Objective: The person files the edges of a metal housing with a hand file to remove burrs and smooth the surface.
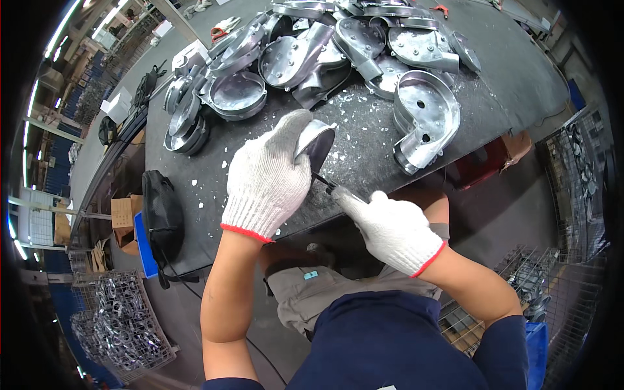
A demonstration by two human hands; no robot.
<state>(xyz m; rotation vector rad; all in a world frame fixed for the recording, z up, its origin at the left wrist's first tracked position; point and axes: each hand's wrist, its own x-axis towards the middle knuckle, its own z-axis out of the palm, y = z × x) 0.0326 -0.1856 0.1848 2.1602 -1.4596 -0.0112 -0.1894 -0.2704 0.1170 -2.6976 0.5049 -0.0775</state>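
My left hand (268,175), in a white knit glove with a red cuff, is closed around a silver cast-metal housing (320,144), held tilted above the table's near part. My right hand (395,229), gloved the same way, is closed on a slim hand tool with a dark shaft (323,181). The shaft reaches the housing's lower edge; whether its tip touches the metal is hidden. To the right, a snail-shaped cast housing (426,114) with two holes and a round neck lies on the table. A heap of similar castings (292,60) fills the far side.
Pale metal chips (338,138) are scattered over the dark tabletop (364,162). A black bag (162,218) and a blue bin (144,247) sit by the left edge. Wire baskets of metal parts (123,322) stand at lower left and right. Red-handled tools (220,32) lie farther back.
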